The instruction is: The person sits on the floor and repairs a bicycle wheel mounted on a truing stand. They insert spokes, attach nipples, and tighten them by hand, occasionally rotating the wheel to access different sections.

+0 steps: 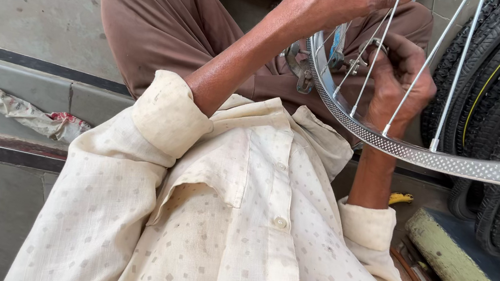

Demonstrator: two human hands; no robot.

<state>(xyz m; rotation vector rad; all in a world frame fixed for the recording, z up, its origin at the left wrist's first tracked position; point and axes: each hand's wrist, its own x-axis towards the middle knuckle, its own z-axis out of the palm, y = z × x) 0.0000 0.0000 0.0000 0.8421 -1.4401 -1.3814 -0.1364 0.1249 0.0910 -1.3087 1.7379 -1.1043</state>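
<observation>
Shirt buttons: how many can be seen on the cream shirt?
2. One button is at mid-placket, and a smaller-looking one sits above it, near the collar. Folds in the shirt may hide others.

A bicycle wheel (432,158) without a tyre is held up over the person's lap, its silver rim curving from the upper middle down and out past the right edge. The rim's inner face is dotted with a fine stamped pattern — bright metal, clean. Thin silver spokes (454,78) run from the rim up and out of view, each seated in a small nipple at the rim. Near the top of the curve, between the two hands, a small metal part (346,62) sits among the spokes — too small to tell exactly what it is. The wheel stands tilted, nearly edge-on to the camera, touching both hands.
</observation>
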